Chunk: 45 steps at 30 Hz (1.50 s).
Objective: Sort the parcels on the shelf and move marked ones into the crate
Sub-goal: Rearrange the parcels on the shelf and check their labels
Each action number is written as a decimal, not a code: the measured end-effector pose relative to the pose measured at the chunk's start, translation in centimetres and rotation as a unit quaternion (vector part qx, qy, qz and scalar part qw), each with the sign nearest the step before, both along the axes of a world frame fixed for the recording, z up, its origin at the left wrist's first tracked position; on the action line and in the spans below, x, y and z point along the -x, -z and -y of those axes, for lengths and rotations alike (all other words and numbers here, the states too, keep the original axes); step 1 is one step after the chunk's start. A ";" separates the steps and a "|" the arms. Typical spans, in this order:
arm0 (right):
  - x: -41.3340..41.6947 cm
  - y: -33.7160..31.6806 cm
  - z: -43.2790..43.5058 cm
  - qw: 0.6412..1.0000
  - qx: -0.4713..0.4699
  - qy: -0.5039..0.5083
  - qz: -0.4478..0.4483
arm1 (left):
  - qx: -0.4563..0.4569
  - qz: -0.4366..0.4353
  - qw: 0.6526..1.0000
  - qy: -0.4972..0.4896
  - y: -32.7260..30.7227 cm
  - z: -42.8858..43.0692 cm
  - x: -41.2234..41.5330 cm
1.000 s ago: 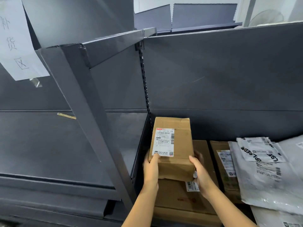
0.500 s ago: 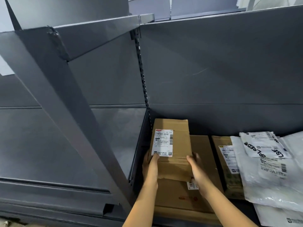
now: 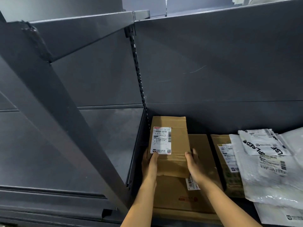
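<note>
Just both hands, left hand (image 3: 150, 163) and right hand (image 3: 194, 164), fingers curled gripping small box (image 3: 173, 145) sides, atop larger box (image 3: 178, 195)

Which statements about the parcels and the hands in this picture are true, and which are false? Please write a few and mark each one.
1. The left hand and the right hand both hold the small cardboard box. True.
2. This box has no label. False: a white shipping label is on its upper face.
3. The white plastic mailers lie right of the cardboard boxes. True.
4. Under the small box is a plastic mailer. False: a larger cardboard box is under it.
</note>
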State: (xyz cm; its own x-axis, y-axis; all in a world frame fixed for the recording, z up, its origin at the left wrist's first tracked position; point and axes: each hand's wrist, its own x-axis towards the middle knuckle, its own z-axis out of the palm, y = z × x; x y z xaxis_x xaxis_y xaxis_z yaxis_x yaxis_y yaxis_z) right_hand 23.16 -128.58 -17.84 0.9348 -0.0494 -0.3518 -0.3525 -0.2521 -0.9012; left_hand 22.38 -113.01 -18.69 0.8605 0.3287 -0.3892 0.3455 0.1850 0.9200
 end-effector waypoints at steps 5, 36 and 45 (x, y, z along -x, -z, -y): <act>0.6 -0.9 0.5 0.999 -0.004 -0.028 -0.027 | -0.038 -0.027 0.998 0.037 -0.7 -0.5 0.3; 11.3 0.0 24.4 0.923 0.314 0.222 -0.007 | -0.554 0.200 0.647 0.484 -2.7 22.6 2.6; 9.9 0.9 25.3 0.846 -0.018 0.532 -0.032 | -0.493 0.148 0.603 0.610 -0.1 24.0 3.6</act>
